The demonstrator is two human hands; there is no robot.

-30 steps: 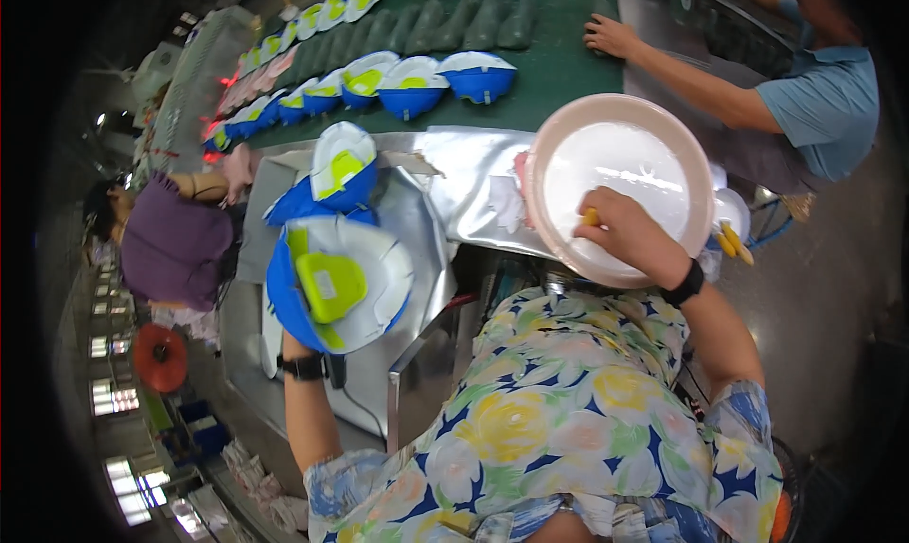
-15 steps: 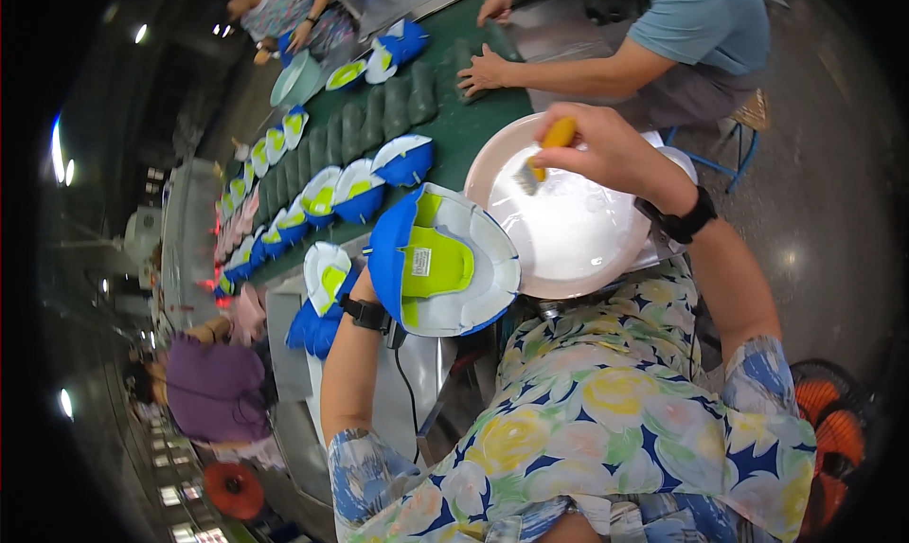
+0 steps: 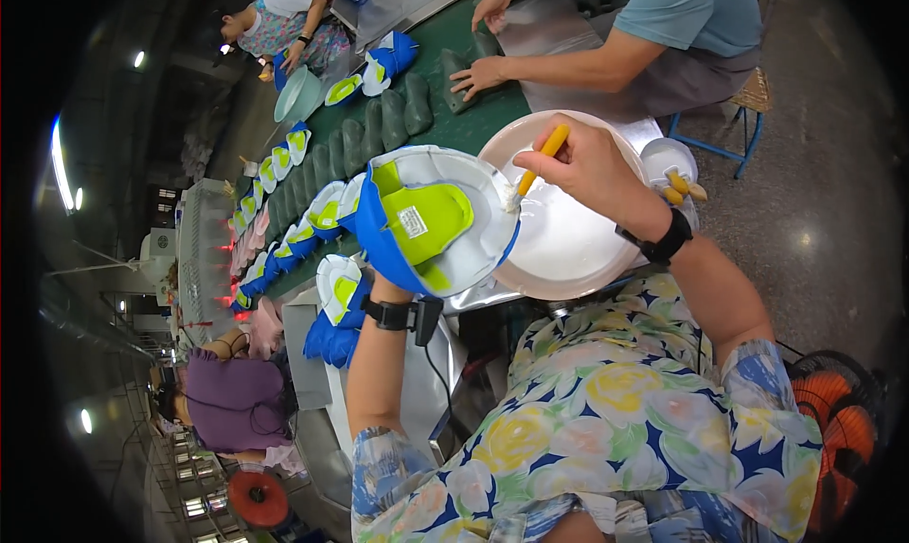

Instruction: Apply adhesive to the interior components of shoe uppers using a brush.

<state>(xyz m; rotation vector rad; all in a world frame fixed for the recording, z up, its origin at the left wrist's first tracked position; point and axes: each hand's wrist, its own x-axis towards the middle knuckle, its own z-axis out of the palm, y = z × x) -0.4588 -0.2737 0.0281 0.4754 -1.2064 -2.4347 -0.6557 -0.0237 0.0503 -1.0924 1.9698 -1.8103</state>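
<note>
My left hand [image 3: 388,289] holds up a blue shoe upper [image 3: 374,231] from beneath, its fingers hidden behind it. The upper's white inner margin and lime-green bottom with a small label face me. Closed round the yellow handle of a brush [image 3: 543,159] is my right hand [image 3: 598,172]. White paste coats the bristles, which touch the upper's white margin on its right side. Just beyond and below the brush, a wide pale basin [image 3: 554,245] holds white liquid.
A green belt [image 3: 440,126] carries rows of dark shoe lasts [image 3: 371,124] and more blue uppers. Beside my left forearm lie stacked uppers [image 3: 333,342]. A co-worker's hands [image 3: 483,74] handle lasts across the belt. A small white bowl [image 3: 653,155] stands right of the basin.
The brush has moved left and down from over the basin to the upper's margin. The upper has been raised slightly and tilted. A co-worker's hand has shifted a little on a last.
</note>
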